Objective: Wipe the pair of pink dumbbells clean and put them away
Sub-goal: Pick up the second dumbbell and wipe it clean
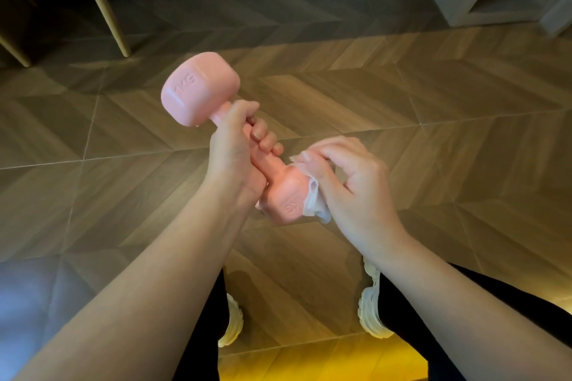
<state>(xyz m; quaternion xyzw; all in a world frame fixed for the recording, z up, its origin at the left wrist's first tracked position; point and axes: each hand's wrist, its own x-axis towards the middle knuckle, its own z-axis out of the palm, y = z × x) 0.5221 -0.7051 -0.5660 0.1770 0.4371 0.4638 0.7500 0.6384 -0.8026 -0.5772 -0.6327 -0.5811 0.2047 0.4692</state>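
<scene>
Herringbone wood floor [340, 86] is seen below. The pink dumbbell [201, 93] is held mid-air, tilted, its handle clamped in the left hand [238, 145] grip. A white wipe [312, 201] is pressed onto the lower head by the right hand [349, 182], fingers curled around it.

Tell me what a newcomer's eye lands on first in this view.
First, the pink dumbbell, held tilted in mid-air at the centre of the view, its upper head stamped 1KG. The left hand grips its handle, while the right hand presses a white wipe against the lower head. Below lie the herringbone wood floor and the person's white shoes.
</scene>
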